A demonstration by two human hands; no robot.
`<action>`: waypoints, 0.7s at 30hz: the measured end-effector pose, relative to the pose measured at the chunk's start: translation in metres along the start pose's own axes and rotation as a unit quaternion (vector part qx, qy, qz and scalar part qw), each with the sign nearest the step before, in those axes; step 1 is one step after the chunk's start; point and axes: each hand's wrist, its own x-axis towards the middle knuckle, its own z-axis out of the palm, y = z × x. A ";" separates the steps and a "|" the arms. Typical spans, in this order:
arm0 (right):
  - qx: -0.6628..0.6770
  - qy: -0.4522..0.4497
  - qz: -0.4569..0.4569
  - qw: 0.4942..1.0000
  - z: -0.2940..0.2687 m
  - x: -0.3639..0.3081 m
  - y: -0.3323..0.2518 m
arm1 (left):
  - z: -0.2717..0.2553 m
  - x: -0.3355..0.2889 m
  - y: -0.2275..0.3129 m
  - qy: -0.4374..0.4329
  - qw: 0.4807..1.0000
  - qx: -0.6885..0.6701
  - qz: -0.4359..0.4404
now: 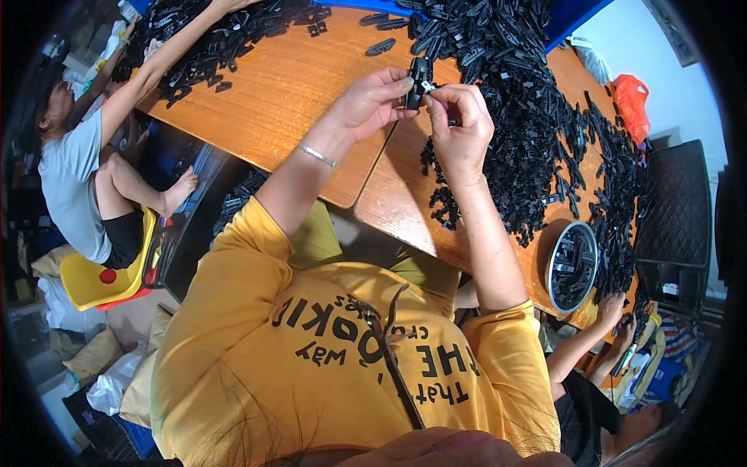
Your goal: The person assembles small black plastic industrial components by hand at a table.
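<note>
My left hand (372,100) and right hand (459,124) are pinched tight on one small black plastic clip (419,81), held up over the wooden table (272,93) w/ a tiny white bit at my right fingertips; it looks like a short, dark, slotted piece, too small to tell more. Judging by what's around, most work is left: a metal bowl (573,266) to my right holds only a few pcs. Beyond my hands the big pile of black clips (529,117) still covers the far side, w/ a co-worker's arm (167,58) reaching into another heap far left
</note>
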 end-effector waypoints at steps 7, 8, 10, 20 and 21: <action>0.015 -0.004 0.003 1.000 -0.003 -0.002 -0.002 | 0.007 -0.002 -0.003 -0.017 1.000 0.003 0.021; 0.016 0.006 0.003 1.000 -0.002 -0.001 -0.003 | 0.008 -0.002 -0.004 -0.022 1.000 0.000 0.022; 0.016 0.016 0.003 1.000 0.000 -0.001 -0.003 | 0.012 -0.002 -0.004 -0.026 0.999 0.022 0.027; 0.044 -0.040 0.135 0.989 0.001 -0.007 0.000 | 0.017 -0.011 -0.003 0.021 0.994 0.100 0.040; 0.069 -0.047 0.169 0.982 0.002 -0.009 0.000 | 0.016 -0.012 -0.004 0.021 0.994 0.100 0.040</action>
